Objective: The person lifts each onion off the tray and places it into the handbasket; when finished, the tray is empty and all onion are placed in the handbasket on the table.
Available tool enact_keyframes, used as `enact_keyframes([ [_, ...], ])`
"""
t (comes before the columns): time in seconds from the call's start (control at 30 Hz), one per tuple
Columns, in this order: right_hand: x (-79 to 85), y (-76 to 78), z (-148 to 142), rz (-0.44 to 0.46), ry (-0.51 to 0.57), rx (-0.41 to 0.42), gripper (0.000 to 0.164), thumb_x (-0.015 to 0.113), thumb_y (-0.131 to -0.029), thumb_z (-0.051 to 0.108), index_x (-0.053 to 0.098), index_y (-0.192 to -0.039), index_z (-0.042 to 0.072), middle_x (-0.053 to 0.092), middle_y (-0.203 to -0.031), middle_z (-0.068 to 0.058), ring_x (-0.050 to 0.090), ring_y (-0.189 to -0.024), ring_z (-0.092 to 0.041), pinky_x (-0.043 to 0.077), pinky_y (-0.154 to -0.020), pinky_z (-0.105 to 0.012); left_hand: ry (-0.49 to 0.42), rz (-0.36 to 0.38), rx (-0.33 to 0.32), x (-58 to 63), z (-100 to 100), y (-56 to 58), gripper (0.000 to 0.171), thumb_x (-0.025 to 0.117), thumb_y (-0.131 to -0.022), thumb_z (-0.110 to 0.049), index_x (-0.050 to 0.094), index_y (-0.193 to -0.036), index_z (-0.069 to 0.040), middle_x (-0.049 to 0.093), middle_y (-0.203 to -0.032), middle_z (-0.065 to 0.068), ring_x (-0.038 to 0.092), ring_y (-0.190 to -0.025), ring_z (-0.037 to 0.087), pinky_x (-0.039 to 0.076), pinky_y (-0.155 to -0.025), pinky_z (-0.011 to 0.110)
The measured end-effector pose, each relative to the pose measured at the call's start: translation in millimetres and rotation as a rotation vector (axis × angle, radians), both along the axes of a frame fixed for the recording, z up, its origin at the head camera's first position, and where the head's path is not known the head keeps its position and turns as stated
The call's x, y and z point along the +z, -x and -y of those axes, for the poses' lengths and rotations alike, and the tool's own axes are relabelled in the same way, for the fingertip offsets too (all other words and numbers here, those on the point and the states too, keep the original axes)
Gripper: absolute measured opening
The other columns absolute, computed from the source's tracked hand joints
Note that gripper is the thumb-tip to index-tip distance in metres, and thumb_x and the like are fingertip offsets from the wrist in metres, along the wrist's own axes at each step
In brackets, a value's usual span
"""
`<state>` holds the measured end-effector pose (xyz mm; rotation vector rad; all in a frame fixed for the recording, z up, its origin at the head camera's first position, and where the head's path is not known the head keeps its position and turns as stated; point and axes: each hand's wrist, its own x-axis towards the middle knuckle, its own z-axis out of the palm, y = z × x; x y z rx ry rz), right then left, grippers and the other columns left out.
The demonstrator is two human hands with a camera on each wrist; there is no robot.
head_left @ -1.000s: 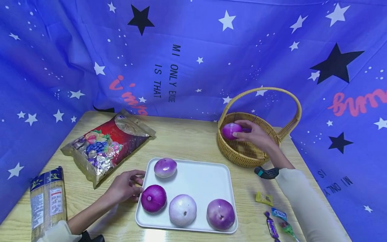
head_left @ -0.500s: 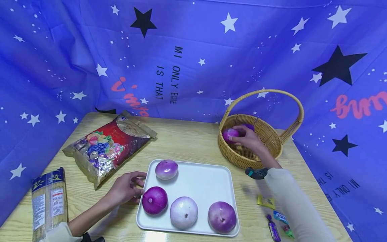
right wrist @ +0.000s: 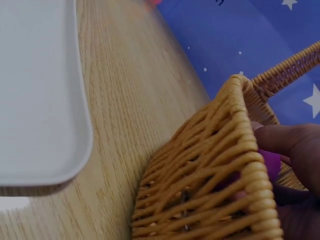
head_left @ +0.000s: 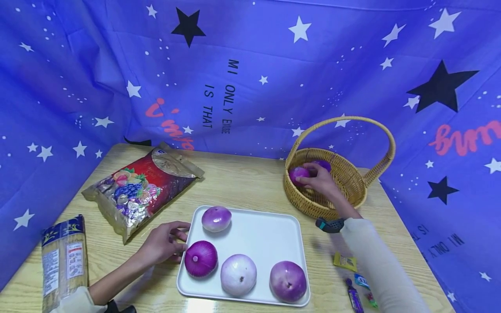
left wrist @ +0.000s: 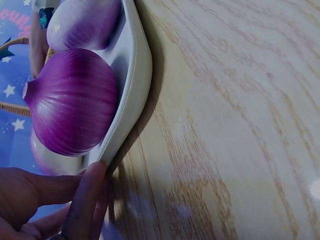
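My right hand is inside the wicker basket, thumb and fingers round a purple onion low by the left wall. Behind the fingers lies another purple onion. In the right wrist view the basket's woven side hides much of the held onion. My left hand rests at the white tray's left edge, its bent fingers touching the rim beside a dark purple onion. Also on the tray are a pale onion, a light purple onion and a smaller onion.
A red and gold candy bag lies at the back left. In front of it is a pack of dry noodles. Small wrapped candies, including a yellow one, lie near the right sleeve. A blue starry cloth encloses the table.
My right hand has lowered the onion deeper into the basket and shifted slightly left, exposing more of the other onion behind. The left hand stays at the tray rim.
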<state>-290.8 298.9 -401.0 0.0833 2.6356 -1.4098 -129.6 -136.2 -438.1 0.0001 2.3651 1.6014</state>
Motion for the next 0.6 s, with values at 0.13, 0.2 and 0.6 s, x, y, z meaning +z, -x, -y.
enact_keyframes([
  [0.13, -6.6, 0.6, -10.7, -0.016, 0.050, 0.013, 0.067, 0.069, -0.075, 0.022, 0.034, -0.130, 0.006, 0.037, -0.123, -0.022, 0.056, -0.094, -0.030, 0.053, -0.080, -0.038, 0.002, 0.001, 0.003, 0.0, -1.3, -0.6, 0.055, 0.066, -0.066, 0.011, 0.052, -0.117, -0.003, 0.056, -0.082, 0.013, 0.057, -0.059, 0.021, 0.057, -0.046, 0.033],
  [0.2, -13.7, 2.8, -21.2, -0.041, 0.082, 0.029, 0.070, 0.071, -0.073, 0.027, 0.035, -0.130, 0.007, 0.038, -0.122, -0.020, 0.056, -0.094, -0.029, 0.054, -0.079, -0.037, 0.000, 0.001, 0.004, -0.1, -1.8, -1.0, 0.055, 0.066, -0.065, 0.011, 0.052, -0.117, -0.002, 0.056, -0.082, 0.013, 0.057, -0.058, 0.021, 0.057, -0.046, 0.033],
  [0.6, 47.2, -53.5, -18.8, -0.063, 0.227, 0.124, 0.057, 0.068, -0.076, 0.017, 0.042, -0.126, 0.008, 0.036, -0.124, -0.018, 0.058, -0.092, -0.025, 0.053, -0.081, -0.038, -0.029, -0.015, -0.044, 4.2, 0.3, -1.8, 0.055, 0.066, -0.067, 0.009, 0.049, -0.119, 0.002, 0.056, -0.085, 0.016, 0.058, -0.062, 0.021, 0.057, -0.048, 0.033],
])
